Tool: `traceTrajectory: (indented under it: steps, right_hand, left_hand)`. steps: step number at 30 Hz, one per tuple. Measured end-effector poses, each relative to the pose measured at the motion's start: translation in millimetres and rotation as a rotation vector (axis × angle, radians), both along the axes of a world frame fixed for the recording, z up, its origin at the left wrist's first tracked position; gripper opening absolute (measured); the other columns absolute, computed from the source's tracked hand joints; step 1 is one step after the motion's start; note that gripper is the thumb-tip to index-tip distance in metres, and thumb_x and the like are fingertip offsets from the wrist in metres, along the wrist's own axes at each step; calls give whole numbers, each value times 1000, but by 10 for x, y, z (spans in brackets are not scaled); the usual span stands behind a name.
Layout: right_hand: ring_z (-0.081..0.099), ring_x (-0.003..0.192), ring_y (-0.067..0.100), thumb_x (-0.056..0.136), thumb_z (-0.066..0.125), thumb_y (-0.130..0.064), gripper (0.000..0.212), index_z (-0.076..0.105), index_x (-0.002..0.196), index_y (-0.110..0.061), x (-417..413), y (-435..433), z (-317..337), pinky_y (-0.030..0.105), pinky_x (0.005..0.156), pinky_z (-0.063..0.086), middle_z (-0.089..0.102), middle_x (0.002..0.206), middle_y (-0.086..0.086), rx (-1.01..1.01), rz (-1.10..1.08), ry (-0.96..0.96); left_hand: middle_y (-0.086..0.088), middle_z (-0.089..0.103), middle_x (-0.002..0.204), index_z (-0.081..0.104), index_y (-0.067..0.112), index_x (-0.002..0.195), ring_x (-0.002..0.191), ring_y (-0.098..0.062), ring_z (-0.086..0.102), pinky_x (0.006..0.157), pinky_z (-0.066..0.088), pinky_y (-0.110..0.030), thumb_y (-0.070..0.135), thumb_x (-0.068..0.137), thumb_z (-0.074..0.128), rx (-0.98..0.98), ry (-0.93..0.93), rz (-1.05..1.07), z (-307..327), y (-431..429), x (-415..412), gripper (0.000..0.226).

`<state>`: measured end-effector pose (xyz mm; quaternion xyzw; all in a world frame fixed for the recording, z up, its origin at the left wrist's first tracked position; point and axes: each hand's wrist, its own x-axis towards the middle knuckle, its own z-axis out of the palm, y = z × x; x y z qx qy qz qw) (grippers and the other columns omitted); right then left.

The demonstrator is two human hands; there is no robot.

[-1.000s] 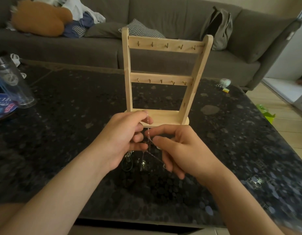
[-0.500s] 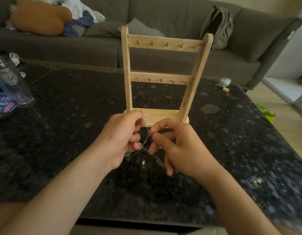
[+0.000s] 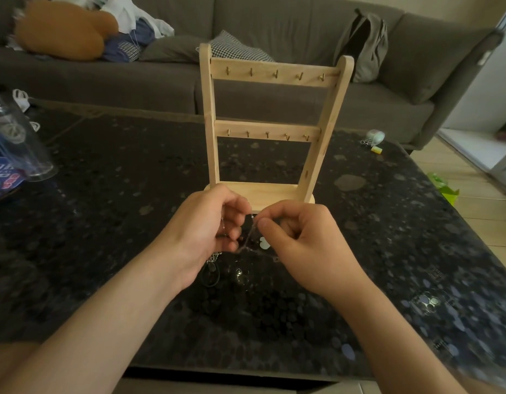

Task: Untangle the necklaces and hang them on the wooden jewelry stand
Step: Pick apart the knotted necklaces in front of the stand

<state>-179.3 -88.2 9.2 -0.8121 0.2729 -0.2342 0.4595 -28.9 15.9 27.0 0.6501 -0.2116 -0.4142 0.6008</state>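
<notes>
Silver necklaces (tangled) between left hand, right hand.

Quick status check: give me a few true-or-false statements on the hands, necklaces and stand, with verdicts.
1. The left hand and right hand both pinch the tangled necklaces in front of the wooden jewelry stand. True.
2. A necklace already hangs from the top bar. False: the hooks on both bars are bare.
3. The stand lies on its side. False: it stands upright on the dark stone table.
4. A grey backpack rests on the sofa behind the stand. True.
</notes>
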Motion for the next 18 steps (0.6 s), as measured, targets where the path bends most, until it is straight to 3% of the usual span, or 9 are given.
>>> traceTrajectory:
  steps: [4, 9, 13, 16, 18]
  right_hand:
    - [38, 39, 5, 107, 64, -20, 13, 73, 97, -17, -6, 7, 51, 18, 43, 34, 48, 46, -7, 127, -25, -45]
    - [35, 44, 11, 107, 63, -26, 20, 75, 94, -16, -44, 34, 107, 27, 46, 32, 47, 48, -4, 272, -31, -88]
    - [35, 42, 12, 108, 62, -22, 23, 75, 95, -10, -59, 58, 124, 25, 45, 35, 44, 50, -2, 383, -42, -130]
    - [36, 41, 14, 110, 59, -22, 20, 70, 99, -9, -76, 60, 118, 29, 45, 36, 44, 50, -2, 406, -51, -151]
    - [45, 42, 18, 111, 57, -23, 17, 67, 103, -13, -99, 63, 118, 29, 46, 40, 53, 54, 3, 363, -46, -142]
  left_hand:
    - [-8, 67, 79, 74, 8, 86, 60, -15, 57, 57, 50, -32, 17, 105, 50, 13, 35, 9, -26, -27, -4, 31]
    - [-8, 68, 84, 74, 10, 97, 67, -15, 58, 63, 48, -31, 7, 96, 71, -20, -22, -106, -37, 6, 20, 4]
    - [-4, 75, 82, 74, 14, 104, 66, -11, 57, 65, 46, -27, 9, 86, 85, -40, -103, -161, -60, 42, -16, 21]
    - [-2, 74, 80, 76, 13, 106, 63, -10, 54, 65, 45, -27, 12, 87, 85, -56, -110, -148, -76, 44, -30, 21]
    - [3, 66, 70, 75, 13, 105, 60, -10, 48, 64, 43, -26, 11, 91, 81, -68, -104, -147, -90, 41, -30, 16]
